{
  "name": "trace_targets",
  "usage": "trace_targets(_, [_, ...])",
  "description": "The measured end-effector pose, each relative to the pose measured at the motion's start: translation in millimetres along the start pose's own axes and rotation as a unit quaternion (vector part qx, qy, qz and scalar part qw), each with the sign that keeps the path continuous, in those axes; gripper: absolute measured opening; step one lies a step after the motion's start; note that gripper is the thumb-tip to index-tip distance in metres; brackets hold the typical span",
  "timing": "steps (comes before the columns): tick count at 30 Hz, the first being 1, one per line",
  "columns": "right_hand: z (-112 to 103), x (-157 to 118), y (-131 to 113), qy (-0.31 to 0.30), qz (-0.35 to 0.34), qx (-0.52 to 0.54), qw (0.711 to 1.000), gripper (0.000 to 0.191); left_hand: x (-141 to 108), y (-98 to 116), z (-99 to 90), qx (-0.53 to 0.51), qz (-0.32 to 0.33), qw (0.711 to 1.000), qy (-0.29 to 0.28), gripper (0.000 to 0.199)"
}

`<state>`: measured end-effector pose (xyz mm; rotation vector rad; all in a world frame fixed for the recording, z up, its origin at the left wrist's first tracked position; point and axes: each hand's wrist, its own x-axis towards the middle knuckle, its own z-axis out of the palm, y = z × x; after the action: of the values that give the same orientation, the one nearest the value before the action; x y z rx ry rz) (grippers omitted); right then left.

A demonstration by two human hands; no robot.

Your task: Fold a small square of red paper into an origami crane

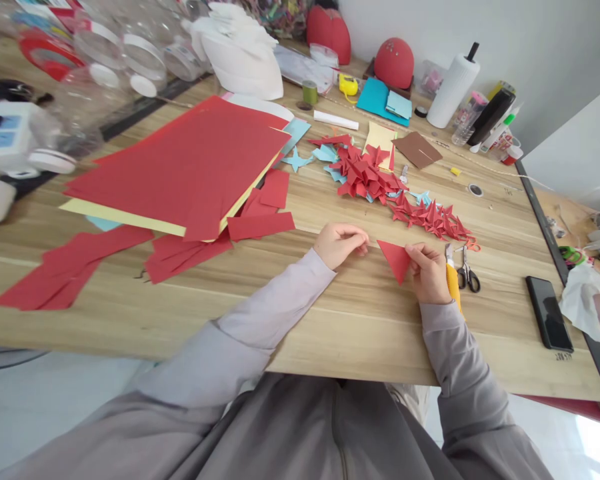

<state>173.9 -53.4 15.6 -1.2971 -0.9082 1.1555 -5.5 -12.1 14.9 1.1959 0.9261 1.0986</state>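
Scissors (pixel 465 268) near right hand (pixel 427 272), red stars (pixel 364 175) beyond

1 head camera looks down at table (pixel 360 333)

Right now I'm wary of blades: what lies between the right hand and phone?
The yellow tool and black-handled scissors, then bare tabletop, in the head view.

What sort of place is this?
It looks like a craft table, maybe in a home or workshop. There are big red sheets, folded red stars, and a right hand holding a red triangle.
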Motion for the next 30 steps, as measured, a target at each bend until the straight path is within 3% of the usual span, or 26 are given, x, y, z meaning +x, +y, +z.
trace_targets(2, [1.6, -0.9, 1.2, -0.02, 0.001, 0.011, 1.0, 0.021, -1.7, -3.2, 4.5, -0.023, -0.028, 0.999, 0.007, 0.02])
trace_targets(5, [4.8, -3.5, 3.7, -0.069, 0.007, 0.002, 0.998, 0.02, -5.4, -7.6, 12.4, -0.011, -0.056, 0.997, -0.057, 0.028])
trace_targets(10, [7.6, -6.7, 4.2, -0.125, -0.001, -0.032, 0.992, 0.016, -6.3, -11.7, 14.8, 0.06, 0.02, 0.996, -0.059, 0.022])
trace_targets(16, [7.8, -6.5, 4.5, -0.117, -0.024, -0.06, 0.991, 0.01, -3.7, -12.8, 11.4, 0.124, 0.059, 0.989, -0.051, 0.021])
trace_targets(30, [4.2, -4.2, 10.4, -0.11, 0.011, -0.021, 0.994, 0.01, 1.4, -15.1, 8.9, 0.106, 0.012, 0.994, -0.001, 0.024])
